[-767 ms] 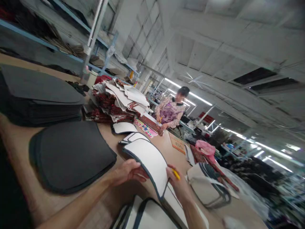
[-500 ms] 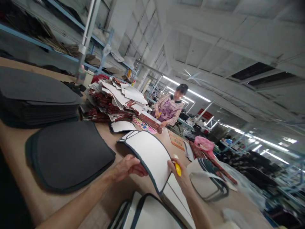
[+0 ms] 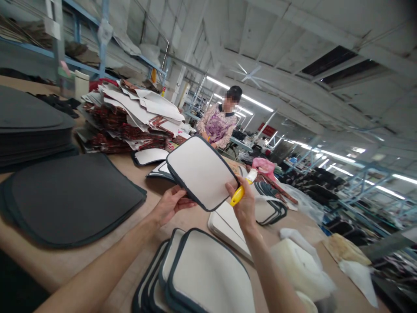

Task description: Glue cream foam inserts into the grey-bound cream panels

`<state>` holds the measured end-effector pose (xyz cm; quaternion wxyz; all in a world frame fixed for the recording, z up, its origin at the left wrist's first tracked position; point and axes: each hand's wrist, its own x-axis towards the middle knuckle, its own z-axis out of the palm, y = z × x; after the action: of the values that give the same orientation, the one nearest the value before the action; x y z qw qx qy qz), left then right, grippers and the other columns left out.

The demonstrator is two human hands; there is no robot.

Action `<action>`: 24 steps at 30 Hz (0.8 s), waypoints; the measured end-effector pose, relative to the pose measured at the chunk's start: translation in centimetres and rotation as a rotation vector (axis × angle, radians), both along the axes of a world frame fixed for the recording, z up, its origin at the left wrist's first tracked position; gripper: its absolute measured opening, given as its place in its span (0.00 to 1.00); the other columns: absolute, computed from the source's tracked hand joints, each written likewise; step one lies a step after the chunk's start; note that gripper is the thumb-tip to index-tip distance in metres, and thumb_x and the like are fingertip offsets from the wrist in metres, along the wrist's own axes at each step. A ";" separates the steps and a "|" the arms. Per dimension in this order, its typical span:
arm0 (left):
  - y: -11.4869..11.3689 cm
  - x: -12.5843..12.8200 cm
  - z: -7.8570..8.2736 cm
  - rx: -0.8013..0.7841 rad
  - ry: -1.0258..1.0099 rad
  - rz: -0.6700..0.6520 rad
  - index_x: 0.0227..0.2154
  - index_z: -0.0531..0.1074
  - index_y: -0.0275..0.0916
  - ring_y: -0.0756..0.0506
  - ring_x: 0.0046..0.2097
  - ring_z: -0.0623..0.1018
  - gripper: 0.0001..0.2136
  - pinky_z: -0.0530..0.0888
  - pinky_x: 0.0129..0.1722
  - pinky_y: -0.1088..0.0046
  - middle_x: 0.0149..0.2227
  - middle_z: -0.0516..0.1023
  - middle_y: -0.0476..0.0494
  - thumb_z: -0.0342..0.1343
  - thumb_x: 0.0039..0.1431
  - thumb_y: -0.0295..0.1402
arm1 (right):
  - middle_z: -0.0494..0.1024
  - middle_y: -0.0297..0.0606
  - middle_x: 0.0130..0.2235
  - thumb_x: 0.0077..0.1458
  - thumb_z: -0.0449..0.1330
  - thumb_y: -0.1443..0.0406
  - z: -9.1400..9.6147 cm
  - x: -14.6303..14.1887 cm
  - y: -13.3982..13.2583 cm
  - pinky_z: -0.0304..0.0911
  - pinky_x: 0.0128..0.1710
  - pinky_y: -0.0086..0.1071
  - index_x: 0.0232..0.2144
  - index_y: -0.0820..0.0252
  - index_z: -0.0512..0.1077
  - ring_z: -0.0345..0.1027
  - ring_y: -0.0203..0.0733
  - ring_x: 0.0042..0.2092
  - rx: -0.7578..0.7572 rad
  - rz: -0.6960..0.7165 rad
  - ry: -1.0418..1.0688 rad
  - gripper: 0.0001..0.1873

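A white panel with rounded corners and a dark edge is held up, tilted, above the table. My left hand pinches its lower left edge, thumb on top and fingers beneath. My right hand grips its right corner with the thumb on the white face. That same hand also holds a paintbrush with a yellow handle, its pale bristles pointing up and right. Below the hands lies a stack of similar dark-edged panels. More white panels lie behind the held one.
Stacked dark grey panels lie at left. Behind them rises a messy pile of white and red-brown sheets. A pale block-like container and a pink bag are at right. A co-worker stands across the table.
The panel in my hands has been raised and turned, so its white face now looks flatter and squarer. The brush has swung into fuller view. My view has shifted, showing more of the near stack.
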<state>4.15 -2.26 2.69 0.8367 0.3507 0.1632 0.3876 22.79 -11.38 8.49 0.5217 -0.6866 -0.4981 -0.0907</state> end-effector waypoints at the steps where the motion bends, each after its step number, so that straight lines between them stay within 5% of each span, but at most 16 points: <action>1: -0.1 0.2 0.1 -0.043 -0.011 -0.002 0.29 0.68 0.34 0.44 0.28 0.79 0.06 0.77 0.32 0.67 0.27 0.78 0.43 0.60 0.49 0.26 | 0.70 0.36 0.33 0.48 0.58 0.49 0.2 -0.1 0.0 0.59 0.33 0.33 0.44 0.60 0.67 0.62 0.38 0.32 0.009 0.006 0.016 0.27; 6: 1.3 1.4 0.9 -0.178 -0.055 0.212 0.40 0.66 0.40 0.50 0.23 0.77 0.13 0.75 0.25 0.75 0.28 0.77 0.52 0.56 0.53 0.21 | 0.69 0.35 0.31 0.44 0.61 0.50 0.3 -0.2 1.1 0.57 0.33 0.32 0.38 0.61 0.68 0.61 0.38 0.32 0.040 0.052 0.074 0.23; 8: 2.5 1.7 1.8 -0.200 -0.111 0.282 0.40 0.66 0.41 0.54 0.23 0.75 0.09 0.73 0.25 0.80 0.26 0.75 0.55 0.50 0.59 0.23 | 0.68 0.34 0.30 0.44 0.61 0.52 0.2 -0.2 2.2 0.56 0.33 0.32 0.34 0.60 0.69 0.60 0.37 0.31 0.041 0.079 0.094 0.20; 11: 3.4 1.6 3.9 -0.214 -0.191 0.274 0.33 0.68 0.37 0.53 0.25 0.75 0.09 0.73 0.27 0.78 0.26 0.74 0.50 0.43 0.65 0.30 | 0.67 0.32 0.28 0.44 0.62 0.53 0.9 -0.2 4.0 0.55 0.31 0.31 0.30 0.59 0.69 0.58 0.36 0.29 0.061 0.133 0.132 0.16; 14: 2.2 0.8 5.8 -0.145 -0.276 0.165 0.31 0.69 0.36 0.50 0.28 0.75 0.09 0.74 0.31 0.73 0.28 0.75 0.47 0.46 0.64 0.33 | 0.64 0.29 0.27 0.43 0.62 0.54 3.2 0.3 4.2 0.53 0.29 0.29 0.29 0.57 0.68 0.56 0.34 0.28 0.110 0.188 0.185 0.15; 17: -0.2 -0.8 6.0 0.078 -0.252 -0.113 0.34 0.72 0.35 0.46 0.33 0.76 0.10 0.73 0.34 0.70 0.32 0.77 0.43 0.55 0.58 0.39 | 0.65 0.28 0.29 0.44 0.61 0.54 6.1 1.7 1.2 0.54 0.30 0.27 0.32 0.54 0.68 0.57 0.33 0.30 0.164 0.211 0.270 0.14; 19: -1.5 -2.2 5.1 0.229 -0.104 -0.125 0.36 0.72 0.34 0.44 0.37 0.76 0.14 0.72 0.37 0.69 0.36 0.77 0.40 0.61 0.52 0.39 | 0.66 0.27 0.29 0.44 0.62 0.54 7.0 3.0 -2.4 0.55 0.28 0.26 0.32 0.53 0.69 0.58 0.32 0.29 0.124 0.221 0.346 0.14; 21: -1.9 -3.5 4.2 0.308 0.035 0.100 0.39 0.72 0.35 0.45 0.38 0.76 0.14 0.71 0.38 0.73 0.38 0.77 0.42 0.62 0.50 0.36 | 0.68 0.29 0.28 0.44 0.63 0.55 6.4 4.2 -6.8 0.55 0.25 0.25 0.33 0.54 0.70 0.58 0.31 0.27 0.015 0.216 0.437 0.14; 24: -1.8 -5.1 3.7 0.380 0.120 0.463 0.39 0.72 0.37 0.48 0.38 0.75 0.12 0.69 0.37 0.76 0.38 0.76 0.45 0.59 0.50 0.32 | 0.70 0.29 0.28 0.43 0.64 0.54 2.8 5.3 -12.8 0.59 0.25 0.24 0.35 0.52 0.72 0.62 0.33 0.27 -0.204 0.145 0.670 0.16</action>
<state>-0.98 -4.01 6.38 0.6344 0.4768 0.2123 0.5702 28.11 -24.21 11.27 0.5899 -0.6897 -0.3535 0.2267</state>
